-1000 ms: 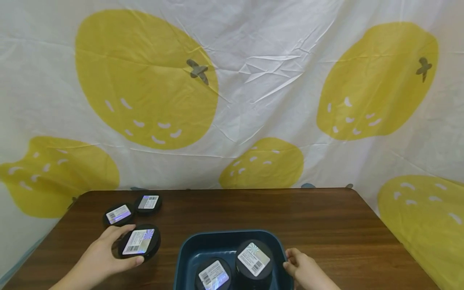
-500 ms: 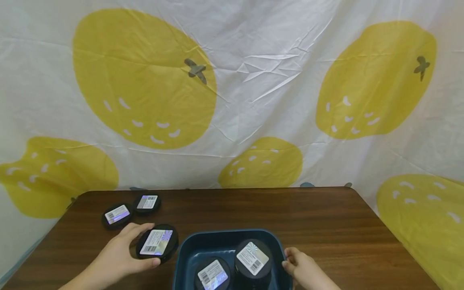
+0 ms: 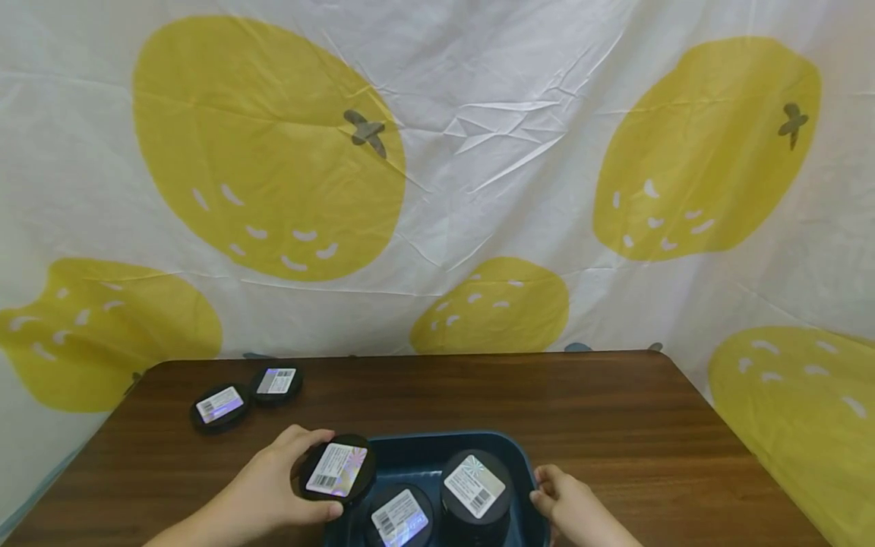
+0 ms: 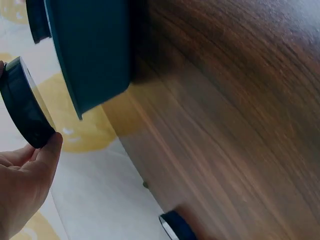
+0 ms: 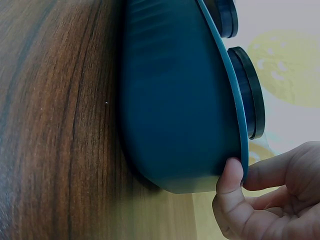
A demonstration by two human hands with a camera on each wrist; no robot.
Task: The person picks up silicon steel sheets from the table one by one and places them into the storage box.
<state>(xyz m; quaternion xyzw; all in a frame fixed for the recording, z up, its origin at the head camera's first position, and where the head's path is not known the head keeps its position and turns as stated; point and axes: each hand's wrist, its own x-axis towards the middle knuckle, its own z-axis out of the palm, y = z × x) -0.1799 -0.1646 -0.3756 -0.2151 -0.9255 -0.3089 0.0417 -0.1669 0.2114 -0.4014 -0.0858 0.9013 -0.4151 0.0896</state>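
Note:
My left hand (image 3: 270, 482) grips a flat round black container (image 3: 337, 469), thumb on the near side and fingers on the far side. A white barcode label faces up on it. It is held at the left rim of a dark blue rectangular bin (image 3: 444, 439); in the left wrist view the held container (image 4: 25, 107) is above the table, apart from the bin wall (image 4: 95, 55). Inside the bin stand two similar labelled containers, one left (image 3: 402, 516) and a higher one right (image 3: 477, 486). My right hand (image 3: 577, 505) pinches the bin's right rim, as the right wrist view confirms.
Two more round black containers, one (image 3: 219, 408) slightly nearer and one (image 3: 276, 385) behind it, lie at the table's back left. The brown wooden table (image 3: 615, 425) ends at a white curtain (image 3: 478, 190) printed with yellow fruit.
My left hand has carried the container rightward from the left part of the table to the bin's left rim. The right hand keeps its hold on the bin.

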